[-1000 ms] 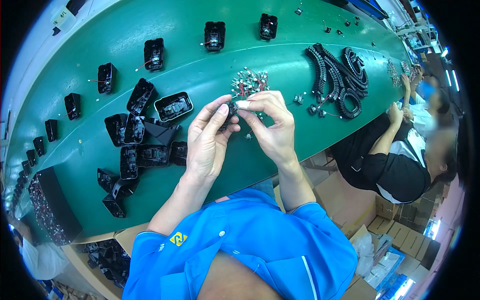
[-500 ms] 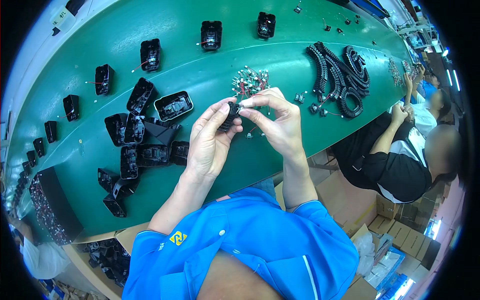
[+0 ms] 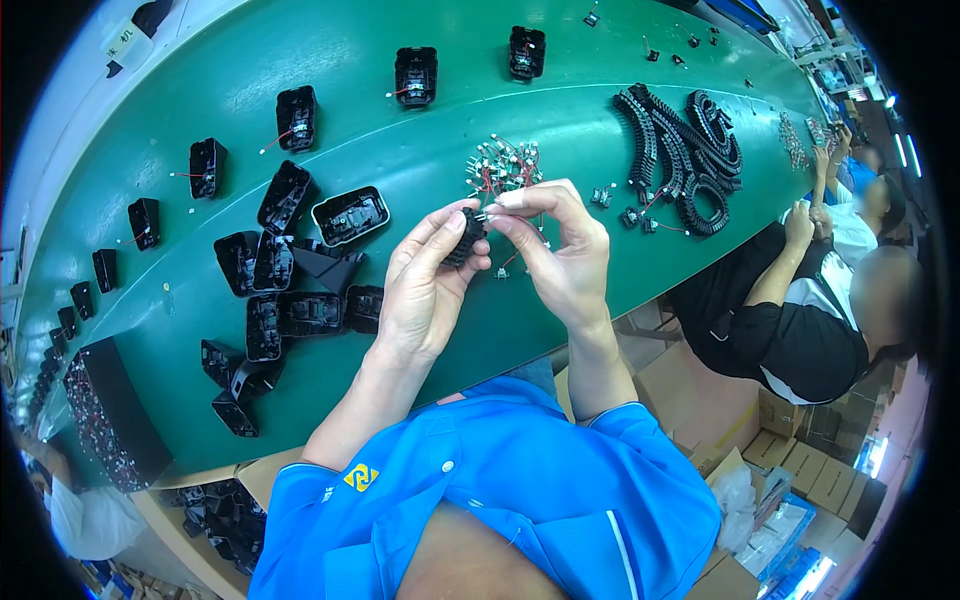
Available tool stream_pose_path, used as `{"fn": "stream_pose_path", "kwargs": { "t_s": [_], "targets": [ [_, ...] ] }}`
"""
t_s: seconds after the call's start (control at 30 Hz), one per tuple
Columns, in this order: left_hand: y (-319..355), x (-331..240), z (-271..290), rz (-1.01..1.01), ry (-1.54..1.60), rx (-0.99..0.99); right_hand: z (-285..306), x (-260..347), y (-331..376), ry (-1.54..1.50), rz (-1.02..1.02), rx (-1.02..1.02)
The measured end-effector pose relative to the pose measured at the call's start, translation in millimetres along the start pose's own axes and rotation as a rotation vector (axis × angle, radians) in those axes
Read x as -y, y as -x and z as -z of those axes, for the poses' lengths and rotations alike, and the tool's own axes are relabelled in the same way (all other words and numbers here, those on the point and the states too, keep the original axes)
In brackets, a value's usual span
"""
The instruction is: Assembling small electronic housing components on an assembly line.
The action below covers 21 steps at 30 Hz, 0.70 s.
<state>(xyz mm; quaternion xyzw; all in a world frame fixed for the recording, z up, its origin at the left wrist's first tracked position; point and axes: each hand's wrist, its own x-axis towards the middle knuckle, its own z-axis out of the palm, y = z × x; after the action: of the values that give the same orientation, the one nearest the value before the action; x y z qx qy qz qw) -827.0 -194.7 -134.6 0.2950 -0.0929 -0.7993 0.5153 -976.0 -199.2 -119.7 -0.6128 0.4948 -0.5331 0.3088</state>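
Observation:
Above the table's near edge, my left hand [image 3: 422,275] is closed around a short black ribbed piece [image 3: 464,242], made of small segments like the strips to the right. My right hand [image 3: 568,255] meets it from the right, thumb and forefinger pinched at its upper end. A small silvery part [image 3: 482,215] shows between the fingertips and the ribbed piece; its exact kind is too small to tell. Just beyond my hands lies a pile of small white connectors with red and black wires [image 3: 500,165]. Black ribbed strips [image 3: 665,150] lie curled to the right.
Open black plastic housings [image 3: 280,315] cluster on the green table [image 3: 400,150] at left. More housings [image 3: 415,75] stand in a curved row farther off. A black tray [image 3: 120,410] of small parts sits at far left. A co-worker [image 3: 790,320] sits at right.
My right fingertips have drawn slightly right, and the silvery part at the black piece's end now shows more clearly. The left hand still grips the ribbed piece, which has turned a little.

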Motion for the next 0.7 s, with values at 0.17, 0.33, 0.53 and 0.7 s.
{"fn": "stream_pose_path", "kwargs": {
  "t_s": [0.17,0.33,0.53,0.7],
  "targets": [
    [0.0,1.1,1.3,0.0,-0.012,0.002,3.5,4.8,-1.6,0.138,0.06,0.052],
    [1.2,2.7,4.9,-0.03,-0.086,0.019,4.5,9.3,3.0,0.238,0.054,0.117],
    [2.3,8.1,-1.7,-0.039,-0.123,0.063,7.6,-3.9,8.7,0.077,0.011,0.09],
    [4.4,7.6,0.4,-0.006,-0.168,0.099,14.1,-19.3,20.6,-0.029,0.073,0.079]
  ]
}}
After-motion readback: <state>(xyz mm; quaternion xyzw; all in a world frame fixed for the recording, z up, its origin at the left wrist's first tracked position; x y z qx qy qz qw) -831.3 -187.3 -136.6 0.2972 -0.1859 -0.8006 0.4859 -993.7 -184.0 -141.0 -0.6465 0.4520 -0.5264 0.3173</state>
